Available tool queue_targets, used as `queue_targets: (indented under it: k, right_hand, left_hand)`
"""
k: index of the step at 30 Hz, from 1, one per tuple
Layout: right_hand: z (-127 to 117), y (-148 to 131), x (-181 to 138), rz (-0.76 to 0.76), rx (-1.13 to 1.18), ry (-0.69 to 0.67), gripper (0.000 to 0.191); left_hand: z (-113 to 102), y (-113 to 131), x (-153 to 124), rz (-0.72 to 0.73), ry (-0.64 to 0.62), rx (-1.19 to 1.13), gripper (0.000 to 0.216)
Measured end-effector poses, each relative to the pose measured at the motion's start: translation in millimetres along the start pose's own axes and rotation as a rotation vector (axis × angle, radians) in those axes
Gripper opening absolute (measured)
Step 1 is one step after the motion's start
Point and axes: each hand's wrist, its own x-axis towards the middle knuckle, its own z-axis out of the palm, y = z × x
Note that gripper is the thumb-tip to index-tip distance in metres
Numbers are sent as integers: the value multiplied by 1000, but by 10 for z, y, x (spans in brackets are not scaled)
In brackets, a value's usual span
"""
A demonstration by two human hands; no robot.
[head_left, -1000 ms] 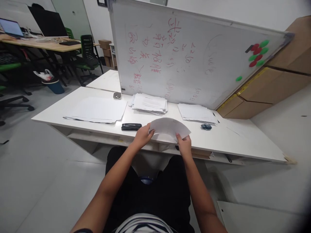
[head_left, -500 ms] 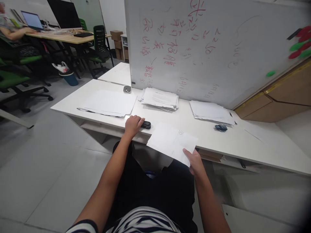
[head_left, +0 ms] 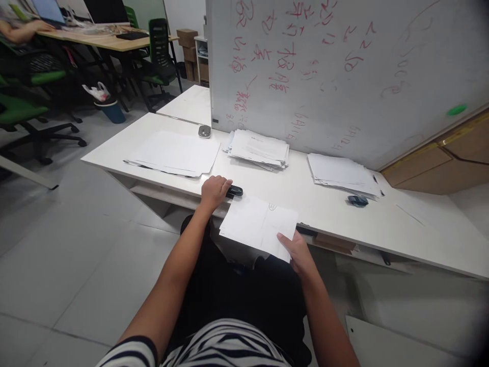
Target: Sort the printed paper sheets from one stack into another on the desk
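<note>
My left hand [head_left: 214, 191] is closed over a black stapler [head_left: 234, 192] lying near the front edge of the white table [head_left: 336, 214]. My right hand [head_left: 300, 255] pinches the near corner of a thin set of white sheets [head_left: 257, 224], which lies half on the table and half over its edge. My lap in dark clothing is below.
On the table: a spread of blank sheets [head_left: 175, 153] at left, a printed paper stack [head_left: 257, 149] in the middle, another stack [head_left: 344, 173] at right with a small dark object [head_left: 357, 201] beside it. A whiteboard [head_left: 344, 66] stands behind. Office chairs and a desk with a person are far left.
My left hand let go of the sheets and closed on the stapler. My right hand lowered the sheets flat onto the table edge. The view shifted closer and left.
</note>
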Motion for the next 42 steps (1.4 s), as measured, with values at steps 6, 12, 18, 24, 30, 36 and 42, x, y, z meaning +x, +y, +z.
queue_targets:
  k: [6,12,18,24,30,36,42]
  right_hand:
    - [75,6,54,8,-8,-13,53]
    - [98,3,70,-6,-4,-20,58]
    - [94,73,119,-34,-23,-22,55]
    - [85,103,125,-30,-17,-29,56]
    - [101,94,66,65,143,-42,55]
    - [83,218,83,120,224,7,50]
    - [86,352,102,218,240,66,54]
  left_hand:
    - [-40,17,-6,0,-36,6,53]
    - [-89,56,-2,-15,-77,18,53]
    - [-145,146,-41,-56,-65,50,47]
    - [-387,334,124,-74,-108,9,32]
    - [-202,490,518,-101,-109,-15,45]
    - [39,450,551,-179,-250,150,65]
    - [64,492,554,-149,-306,171,59]
